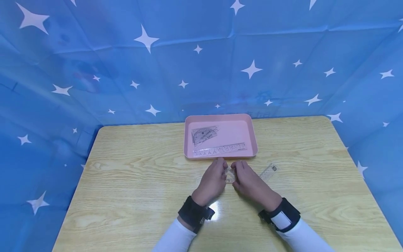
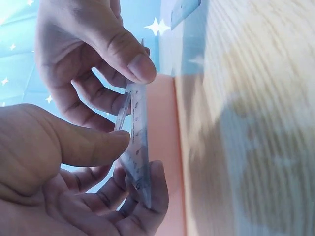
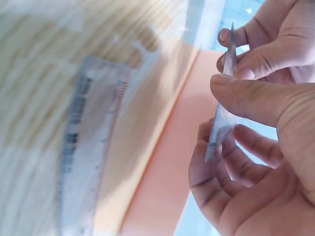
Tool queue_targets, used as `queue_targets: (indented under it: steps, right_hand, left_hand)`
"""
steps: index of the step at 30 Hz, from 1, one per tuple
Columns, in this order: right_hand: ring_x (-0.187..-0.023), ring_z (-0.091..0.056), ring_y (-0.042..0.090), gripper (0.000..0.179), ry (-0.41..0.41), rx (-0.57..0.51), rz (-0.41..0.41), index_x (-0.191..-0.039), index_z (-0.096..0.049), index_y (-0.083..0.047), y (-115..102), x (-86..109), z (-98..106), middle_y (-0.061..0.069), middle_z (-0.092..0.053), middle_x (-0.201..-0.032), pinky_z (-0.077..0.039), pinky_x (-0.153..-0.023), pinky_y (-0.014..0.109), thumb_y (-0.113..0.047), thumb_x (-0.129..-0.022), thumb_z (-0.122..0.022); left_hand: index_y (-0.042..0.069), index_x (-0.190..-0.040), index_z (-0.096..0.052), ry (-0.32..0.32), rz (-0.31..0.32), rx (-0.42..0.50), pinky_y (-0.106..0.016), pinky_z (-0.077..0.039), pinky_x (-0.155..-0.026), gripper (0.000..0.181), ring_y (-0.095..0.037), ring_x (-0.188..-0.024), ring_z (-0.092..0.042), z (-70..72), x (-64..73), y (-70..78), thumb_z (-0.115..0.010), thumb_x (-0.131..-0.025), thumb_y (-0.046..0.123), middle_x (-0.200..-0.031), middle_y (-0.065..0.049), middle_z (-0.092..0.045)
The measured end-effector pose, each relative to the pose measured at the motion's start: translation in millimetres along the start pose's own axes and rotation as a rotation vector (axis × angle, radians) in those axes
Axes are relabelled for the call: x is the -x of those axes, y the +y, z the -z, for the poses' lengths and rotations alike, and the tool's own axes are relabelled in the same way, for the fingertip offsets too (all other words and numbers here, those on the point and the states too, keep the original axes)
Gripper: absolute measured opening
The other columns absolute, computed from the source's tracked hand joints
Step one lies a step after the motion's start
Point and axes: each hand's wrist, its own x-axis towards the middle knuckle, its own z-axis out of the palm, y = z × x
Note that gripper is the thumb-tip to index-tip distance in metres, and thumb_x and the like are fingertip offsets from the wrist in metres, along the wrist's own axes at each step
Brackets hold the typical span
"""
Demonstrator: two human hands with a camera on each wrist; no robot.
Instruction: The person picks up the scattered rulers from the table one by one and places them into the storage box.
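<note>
Between both hands is a clear plastic set square (image 1: 230,176) with printed markings, held up near the tray's front edge. My left hand (image 1: 211,182) pinches one end of it between thumb and curled fingers. The other end is pinched by my right hand (image 1: 252,182). Seen from the left wrist, the set square (image 2: 140,118) is nearly edge-on, and fingers cover both its ends. A clear straight ruler (image 1: 268,171) lies on the table beyond the right hand, partly hidden by it; the right wrist view shows this ruler (image 3: 91,147) closer.
A pink tray (image 1: 220,158) stands at the back of the wood-grain table (image 1: 135,182). Inside it lie a clear protractor (image 1: 204,133), overlapping another clear piece, and a clear ruler (image 1: 220,149) along the front. A blue starred cloth (image 1: 176,63) hangs behind.
</note>
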Motion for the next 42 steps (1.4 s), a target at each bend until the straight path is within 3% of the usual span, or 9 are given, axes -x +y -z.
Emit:
queue_targets:
  steps: [4, 8, 15, 21, 28, 33, 37, 42]
  right_hand:
    - [-0.101, -0.058, 0.029, 0.054, 0.003, 0.017, 0.038, -0.125, -0.053, 0.008, 0.1, 0.0, 0.7, 0.018, -0.06, -0.109, -0.053, -0.092, 0.045, 0.003, -0.077, -0.079]
    - [-0.101, -0.06, 0.029, 0.055, 0.033, 0.046, 0.094, -0.127, -0.053, 0.007, -1.0, 0.3, 4.8, 0.016, -0.062, -0.107, -0.053, -0.092, 0.044, 0.001, -0.079, -0.079]
    - [-0.096, -0.057, 0.019, 0.056, 0.019, 0.094, 0.111, -0.132, -0.054, -0.001, -6.8, -1.8, 14.1, 0.01, -0.063, -0.112, -0.055, -0.085, 0.038, -0.009, -0.085, -0.083]
    - [-0.107, -0.068, 0.022, 0.067, 0.082, 0.179, 0.17, -0.144, -0.052, -0.007, -12.3, -3.9, 22.0, 0.013, -0.064, -0.134, -0.059, -0.089, 0.038, -0.011, -0.085, -0.083]
    - [-0.088, -0.067, 0.019, 0.062, 0.153, 0.196, 0.211, -0.14, -0.058, -0.008, -17.0, -9.3, 32.3, 0.01, -0.07, -0.114, -0.06, -0.077, 0.036, -0.016, -0.085, -0.086]
    - [-0.088, -0.07, 0.022, 0.053, 0.178, 0.208, 0.237, -0.133, -0.062, -0.006, -19.5, -17.5, 38.3, 0.01, -0.072, -0.106, -0.061, -0.077, 0.037, -0.017, -0.086, -0.085]
    - [-0.088, -0.07, 0.021, 0.047, 0.208, 0.222, 0.265, -0.126, -0.066, -0.004, -21.3, -27.0, 42.7, 0.01, -0.072, -0.102, -0.061, -0.078, 0.035, -0.015, -0.085, -0.085]
    - [-0.094, -0.073, 0.026, 0.043, 0.231, 0.235, 0.28, -0.124, -0.069, -0.003, -22.5, -40.4, 47.6, 0.012, -0.073, -0.105, -0.061, -0.083, 0.039, -0.017, -0.086, -0.085]
  left_hand:
    - [0.01, -0.112, -0.053, -0.013, -0.007, 0.077, -0.024, -0.045, -0.073, 0.026, -0.013, -0.086, -0.051, 5.5, 3.8, -2.7, -0.059, -0.092, -0.006, -0.096, -0.004, -0.055]
    - [0.01, -0.114, -0.052, 0.015, -0.015, 0.091, -0.024, -0.046, -0.074, 0.026, -0.013, -0.087, -0.052, 9.0, 7.2, -1.6, -0.058, -0.094, -0.006, -0.096, -0.004, -0.055]
    - [0.007, -0.118, -0.054, 0.091, -0.061, 0.019, -0.026, -0.049, -0.076, 0.027, -0.013, -0.086, -0.053, 16.2, 13.1, 3.9, -0.058, -0.095, -0.007, -0.093, -0.001, -0.053]
    - [0.007, -0.133, -0.056, 0.151, -0.12, -0.076, -0.026, -0.051, -0.075, 0.039, -0.013, -0.085, -0.052, 22.5, 16.9, 7.2, -0.06, -0.096, -0.005, -0.096, -0.003, -0.054]
    - [0.007, -0.139, -0.057, 0.223, -0.169, -0.104, -0.027, -0.054, -0.075, 0.047, -0.015, -0.084, -0.055, 33.0, 17.3, 9.2, -0.063, -0.095, -0.006, -0.103, -0.007, -0.056]
    - [0.004, -0.139, -0.055, 0.255, -0.177, -0.092, -0.029, -0.055, -0.077, 0.044, -0.016, -0.086, -0.057, 42.2, 15.4, 9.4, -0.062, -0.097, -0.005, -0.103, -0.008, -0.055]
    - [0.002, -0.142, -0.053, 0.254, -0.169, -0.094, -0.028, -0.054, -0.074, 0.045, -0.015, -0.083, -0.055, 49.6, 13.4, 9.5, -0.064, -0.098, 0.001, -0.102, -0.009, -0.053]
    - [-0.001, -0.148, -0.047, 0.225, -0.141, -0.11, -0.026, -0.052, -0.07, 0.065, -0.014, -0.08, -0.052, 58.3, 8.9, 9.9, -0.077, -0.092, 0.008, -0.109, -0.012, -0.053]
